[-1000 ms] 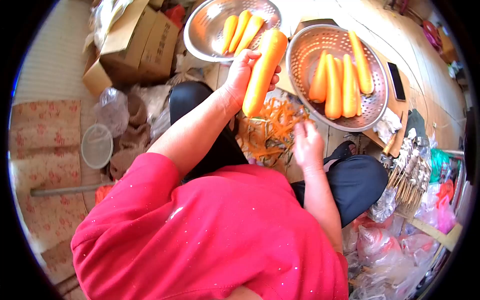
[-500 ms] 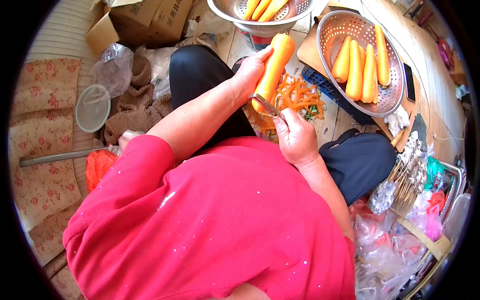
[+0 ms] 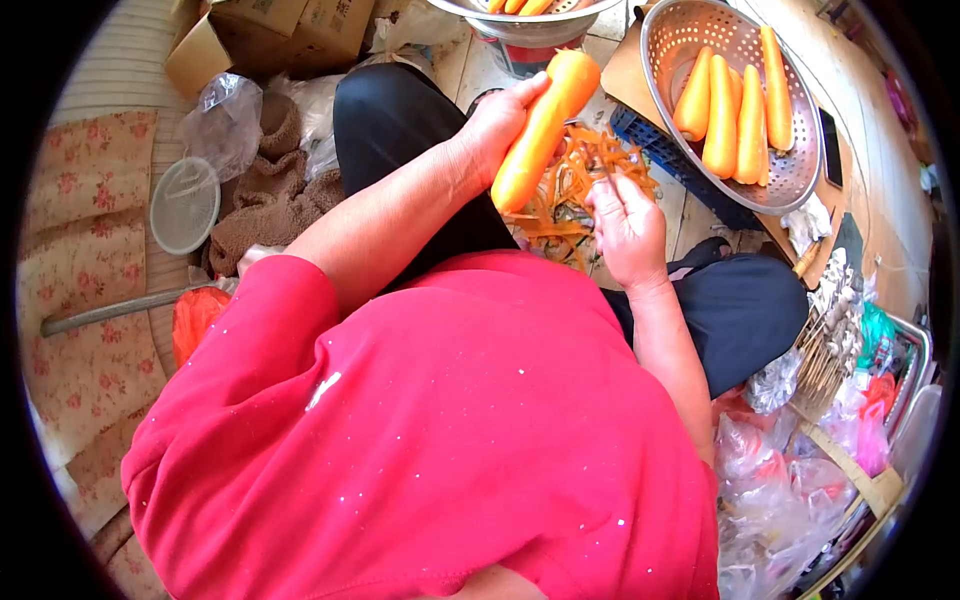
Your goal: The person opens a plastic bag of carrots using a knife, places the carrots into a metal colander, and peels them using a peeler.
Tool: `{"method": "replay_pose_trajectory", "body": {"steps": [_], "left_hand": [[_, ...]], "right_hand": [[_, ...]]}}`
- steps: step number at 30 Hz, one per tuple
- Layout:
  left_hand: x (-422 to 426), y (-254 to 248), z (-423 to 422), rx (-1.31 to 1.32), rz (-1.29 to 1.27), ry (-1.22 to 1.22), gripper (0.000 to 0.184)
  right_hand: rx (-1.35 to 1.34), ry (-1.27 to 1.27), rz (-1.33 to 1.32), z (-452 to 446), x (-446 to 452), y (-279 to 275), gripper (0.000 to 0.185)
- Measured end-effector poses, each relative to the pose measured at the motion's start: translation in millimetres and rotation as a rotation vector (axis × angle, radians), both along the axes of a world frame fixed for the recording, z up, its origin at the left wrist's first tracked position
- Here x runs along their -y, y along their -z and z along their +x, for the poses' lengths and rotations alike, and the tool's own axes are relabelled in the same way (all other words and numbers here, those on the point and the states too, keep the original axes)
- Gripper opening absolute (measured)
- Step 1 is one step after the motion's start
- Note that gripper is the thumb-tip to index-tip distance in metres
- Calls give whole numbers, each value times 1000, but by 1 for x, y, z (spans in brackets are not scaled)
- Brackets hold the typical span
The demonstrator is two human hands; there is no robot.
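Observation:
My left hand [image 3: 497, 122] is closed around a thick orange carrot [image 3: 540, 135], held at a slant with its wide end up. To the right of the carrot, my right hand [image 3: 630, 225] grips a peeler [image 3: 604, 166]; its blade is hard to make out against the orange scraps. The peeler is apart from the carrot. Below both hands lies a heap of orange carrot peelings [image 3: 590, 160]. Several smooth carrots [image 3: 722, 120] rest in an oval metal colander [image 3: 665, 25] at the upper right.
Another metal colander [image 3: 560, 18] with carrots stands at the top on a bucket. A phone [image 3: 830, 148] lies on a board beside the oval colander. A cardboard box [image 3: 270, 45], a brown cloth [image 3: 265, 225] and a round plastic lid [image 3: 185, 212] are at left; plastic bags [image 3: 765, 490] lie lower right.
My right hand has moved right with the peeler, off the carrot's lower end. My left hand still holds the carrot, shifted slightly. The view has tilted a little.

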State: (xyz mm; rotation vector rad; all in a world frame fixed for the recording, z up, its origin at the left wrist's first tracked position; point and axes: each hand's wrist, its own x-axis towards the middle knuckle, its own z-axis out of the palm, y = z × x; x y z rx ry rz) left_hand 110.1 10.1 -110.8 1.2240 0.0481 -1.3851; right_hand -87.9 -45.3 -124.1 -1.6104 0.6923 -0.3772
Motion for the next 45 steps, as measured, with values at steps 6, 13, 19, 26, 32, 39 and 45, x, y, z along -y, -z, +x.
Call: {"method": "replay_pose_trajectory", "body": {"steps": [6,13,19,26,32,39,45], "left_hand": [[16,11,-1,45,-1,-108,50],[18,19,-13,147,32,-142,48],[15,51,-11,366,-8,-159,46],[10,34,9,36,1,-193,46],[9,32,-4,-67,29,-158,47],[5,23,-12,-55,60,-109,45],[-5,12,-18,-82,113,-53,45]], "right_hand": [[48,-206,58,6,-29,-28,22],[101,-105,-172,6,-28,-23,15],[334,-181,-250,3,-23,-43,13],[-170,34,-205,-9,-17,-10,22],[-26,-95,-400,-6,-26,-7,19],[-80,-165,-546,-6,-30,-10,18],[-109,-159,-482,-4,-23,-7,20]]}}
